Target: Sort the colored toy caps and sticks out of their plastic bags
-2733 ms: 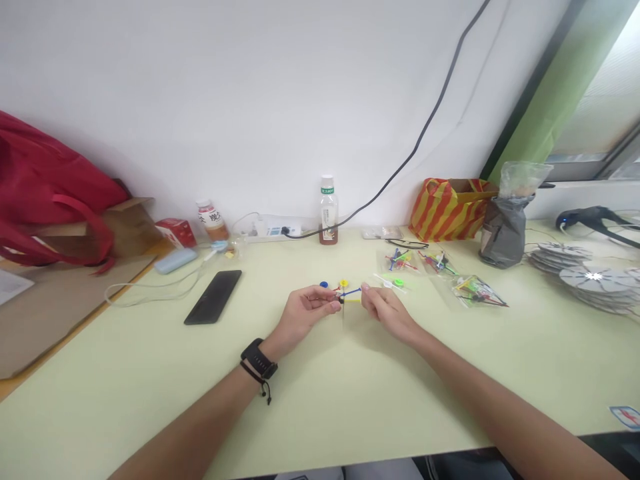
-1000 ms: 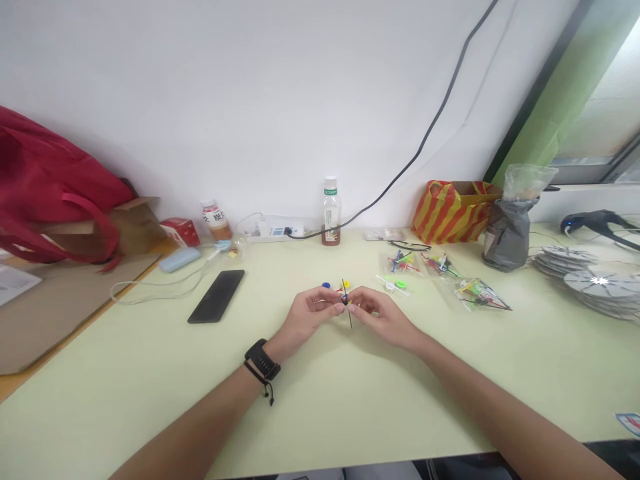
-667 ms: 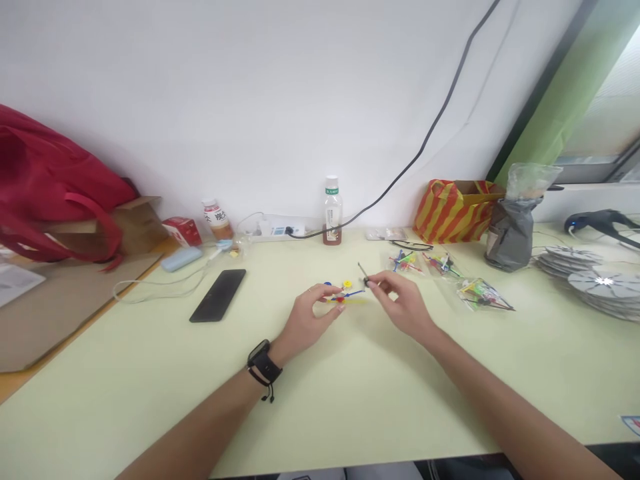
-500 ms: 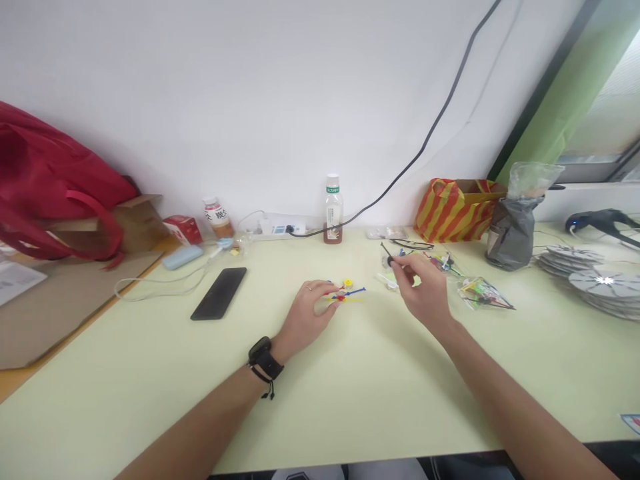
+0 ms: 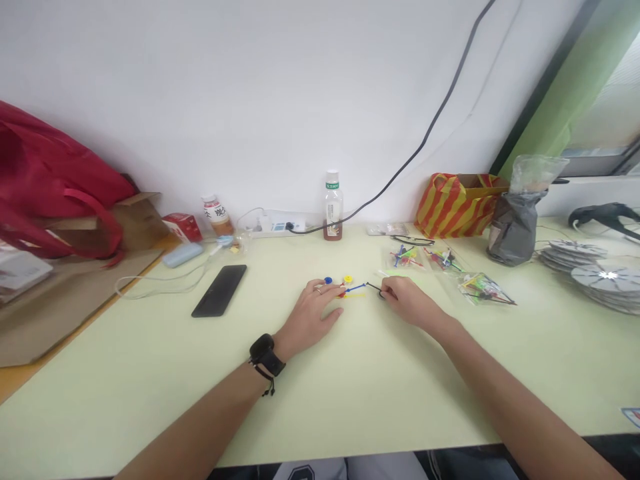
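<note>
My left hand (image 5: 311, 311) lies on the table beside small plastic pieces, its thumb spread away from the fingers. Its fingertips reach a red piece (image 5: 342, 294), though contact is hard to make out. A blue rod (image 5: 356, 288) and a yellow rod (image 5: 357, 296) lie just right of those fingertips. Beyond them are a blue round piece (image 5: 328, 281) and a yellow round piece (image 5: 348, 279). My right hand (image 5: 406, 299) is closed on a thin black plastic stick (image 5: 373, 286), whose tip points left, close to the blue rod's end. The fingers hide its other end.
Clear bags of coloured plastic parts (image 5: 484, 289) lie to the right, near eyeglasses (image 5: 413, 241). A phone (image 5: 219, 291) is on the left. Behind stand a bottle (image 5: 333, 207), a power strip (image 5: 280, 222) and a striped bag (image 5: 445, 207). Stacked discs (image 5: 607, 283) sit far right.
My right hand has come down and left with the black stick, bringing it near the blue rod. My left thumb has moved away from the small pieces, and the blue round piece shows more.
</note>
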`<state>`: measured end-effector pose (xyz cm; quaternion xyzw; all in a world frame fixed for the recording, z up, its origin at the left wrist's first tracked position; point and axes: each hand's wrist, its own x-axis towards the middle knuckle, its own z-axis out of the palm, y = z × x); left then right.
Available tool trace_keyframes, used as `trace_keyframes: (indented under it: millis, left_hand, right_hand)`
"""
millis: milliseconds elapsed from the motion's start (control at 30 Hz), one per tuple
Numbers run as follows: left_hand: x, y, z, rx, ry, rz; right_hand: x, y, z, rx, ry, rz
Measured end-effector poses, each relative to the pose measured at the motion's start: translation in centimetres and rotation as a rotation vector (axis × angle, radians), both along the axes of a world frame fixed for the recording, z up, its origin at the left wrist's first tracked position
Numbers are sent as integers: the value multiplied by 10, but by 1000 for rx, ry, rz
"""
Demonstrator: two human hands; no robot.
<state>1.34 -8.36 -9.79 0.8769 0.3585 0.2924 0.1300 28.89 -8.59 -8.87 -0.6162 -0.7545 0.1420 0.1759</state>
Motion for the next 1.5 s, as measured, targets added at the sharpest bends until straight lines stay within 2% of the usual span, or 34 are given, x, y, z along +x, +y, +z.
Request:
trace_keyframes:
  millis: [267,433,533,667,733,967,1133,1233,1367,1500]
  left_hand:
    - [1,2,-2,-33,-84,18]
    - [3,2,2,-87,-196,65]
    - [2,5,7,-137,-322,123]
    - [-4,14,9,-253,-529,216]
    - [-10,20,9,-278,-570,253]
    - [-22,29,8,-135,-231,328]
    - [-15,22,4,-88,-103,216]
    - [-13,19,2,-40,-10,198]
    - [-17,23,1,-59,14,207]
    - [-20,26,7,-98,-88,200]
  right_hand:
    - [2,11,-10,64,1,-131]
    - [-6,3,-8,217,-62,-180]
    - [-13,-1,-6,263,47,-49]
    - [-24,-7,-5,232,208,152]
    - [-29,-11,-4,207,238,222]
    - [-37,-27,7,121,266,420]
    - [-41,-31,8,100,247,451]
    - [-43,-31,5,120,238,458]
    - [-42,-28,2,134,231,463]
    - [-41,-27,2,142,231,443]
